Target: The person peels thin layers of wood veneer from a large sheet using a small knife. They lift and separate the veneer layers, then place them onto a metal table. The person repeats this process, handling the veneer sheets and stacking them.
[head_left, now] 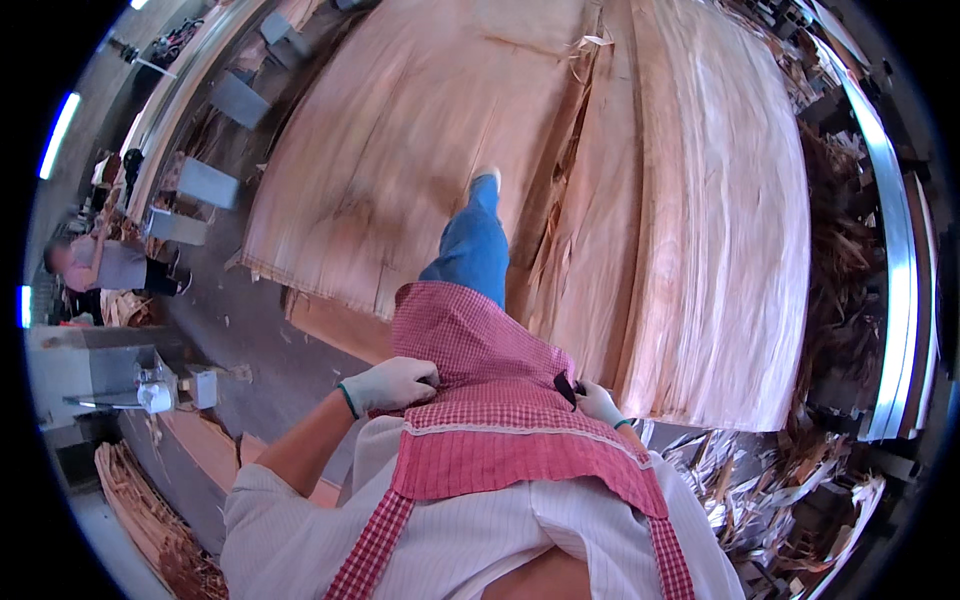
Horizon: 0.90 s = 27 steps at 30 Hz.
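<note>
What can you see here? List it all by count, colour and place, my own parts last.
wood sheets: several, pale tan, ahead
wood scraps: uncounted, brown, right side
wood-strip bundle: one, brown, lower left
grey blocks: at least four, grey, upper left
co-worker: one, grey top and dark trousers, far left
lights: at least two, white, left edge
long strip: at least one, silvery blue, far right
floor: one, grey, left
checked apron: one, red and white, on you
shirt: one, white striped, on you
leg: one visible, blue trousers, centre
left hand: one, white glove, curled at apron
right hand: one, white glove, beside apron
</note>
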### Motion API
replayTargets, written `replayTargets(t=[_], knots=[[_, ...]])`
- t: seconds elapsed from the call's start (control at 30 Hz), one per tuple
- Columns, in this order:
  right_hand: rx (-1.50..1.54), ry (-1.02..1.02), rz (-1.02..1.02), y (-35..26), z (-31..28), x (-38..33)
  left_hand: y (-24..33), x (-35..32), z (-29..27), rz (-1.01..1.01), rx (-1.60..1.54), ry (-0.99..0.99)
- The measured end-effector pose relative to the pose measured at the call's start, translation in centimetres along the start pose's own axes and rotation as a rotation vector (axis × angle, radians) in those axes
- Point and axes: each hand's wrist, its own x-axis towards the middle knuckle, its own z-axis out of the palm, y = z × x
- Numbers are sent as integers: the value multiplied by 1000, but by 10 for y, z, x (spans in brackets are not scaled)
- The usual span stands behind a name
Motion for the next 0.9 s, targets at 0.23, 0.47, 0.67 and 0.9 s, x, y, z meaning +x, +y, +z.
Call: replayTargets(t=[0.23, 0.47, 0.67, 0.9], knots=[[34, -19, 48, -22, -37, 49, -2, 95, -84, 28, 146, -254], [80, 55, 132, -20, -100, 152, -18, 161, -178, -134, -88, -662], [-204, 350, 232, -72, -244, 318, 17, 266, -359, -279, -467, -244], [-170, 527, 221, -86, -330, 498, -46, 457, -475, -77, -237, 231]])
